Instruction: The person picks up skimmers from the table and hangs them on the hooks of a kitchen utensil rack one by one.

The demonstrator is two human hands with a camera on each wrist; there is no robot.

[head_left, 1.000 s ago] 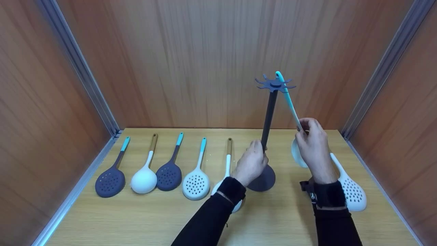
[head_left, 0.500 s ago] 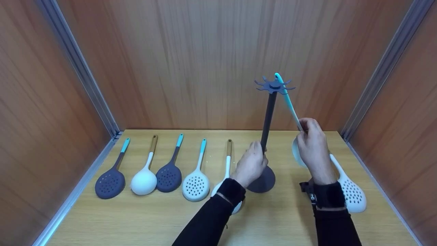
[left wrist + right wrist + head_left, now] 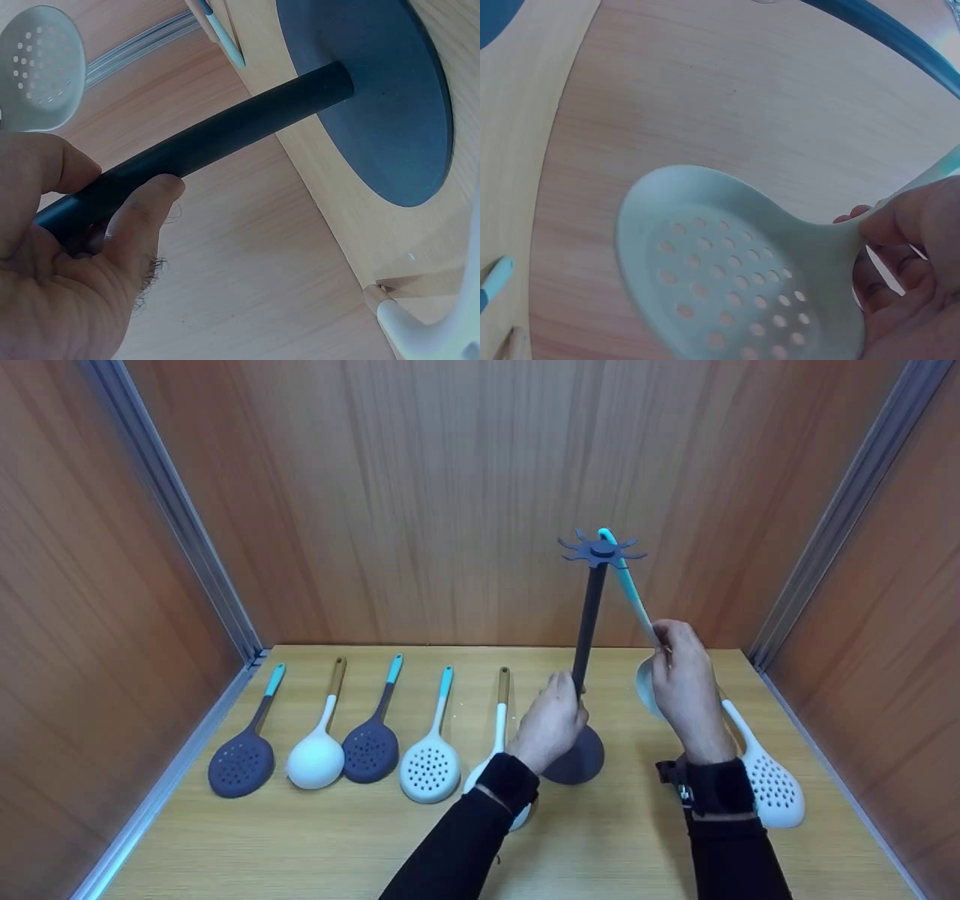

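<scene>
Stand [image 3: 591,622] and skimmer [image 3: 631,589] are each in a hand. The left hand [image 3: 551,720] has thumb and fingers clamped round the stand's post, above the base. To the right of the stand, the right hand [image 3: 686,690] pinches the skimmer's neck; the turquoise hooked end rises beside the stand's top arms, and I cannot tell whether it touches one. In the head view the right hand hides much of the skimmer's head; the right wrist view shows it rounded and full of holes. The left wrist view shows the thumb and fingertip on the post, and the post meeting a round base. Left of the stand lie a dark skimmer [image 3: 241,765], a ladle [image 3: 315,761], another dark skimmer [image 3: 371,750], a white skimmer [image 3: 430,769] and a wood-handled utensil [image 3: 501,720], partly behind the left sleeve. Right of the stand lies a turner [image 3: 778,791], near the right wall [image 3: 877,660]. Tabletop separates the base from the back edge; more table [image 3: 300,847] spreads before the stand.
</scene>
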